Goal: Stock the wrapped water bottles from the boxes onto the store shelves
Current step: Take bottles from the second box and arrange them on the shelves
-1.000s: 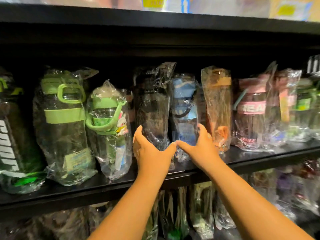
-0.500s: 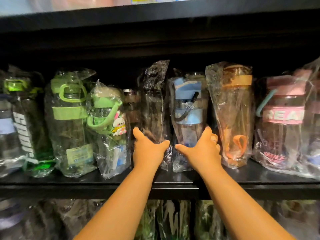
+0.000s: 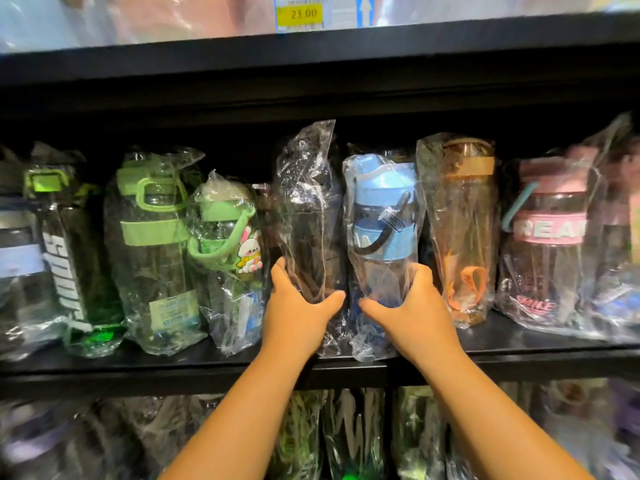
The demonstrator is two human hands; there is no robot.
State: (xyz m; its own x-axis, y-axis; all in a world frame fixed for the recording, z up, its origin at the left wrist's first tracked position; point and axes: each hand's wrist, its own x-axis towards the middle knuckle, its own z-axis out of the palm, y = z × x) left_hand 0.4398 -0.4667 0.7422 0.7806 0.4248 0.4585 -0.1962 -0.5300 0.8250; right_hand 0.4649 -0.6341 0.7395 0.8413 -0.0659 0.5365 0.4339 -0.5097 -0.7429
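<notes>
Head view: two wrapped bottles upright on shelf [image 3: 173, 362], long axes 12–6, side by side, wraps touching. Left hand [image 3: 298, 308] curled round foot of dark bottle [image 3: 308, 209]; right hand [image 3: 410, 308] curled round foot of blue-lid bottle [image 3: 381, 216]. Each bottle at 12 o'clock of own hand, hands equally near. Shelf black, flat; bases near front lip. Room tight: bunny bottle [image 3: 225, 244] close at 9, orange bottle [image 3: 460, 220] close at 3. Pushing straight back looks the only free way.

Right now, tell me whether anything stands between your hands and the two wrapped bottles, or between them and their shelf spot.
Nothing visible does. The left hand grips the dark wrapped bottle and the right hand grips the blue-lidded bottle directly. Both stand on the shelf, between the bunny bottle and the orange bottle.
</notes>
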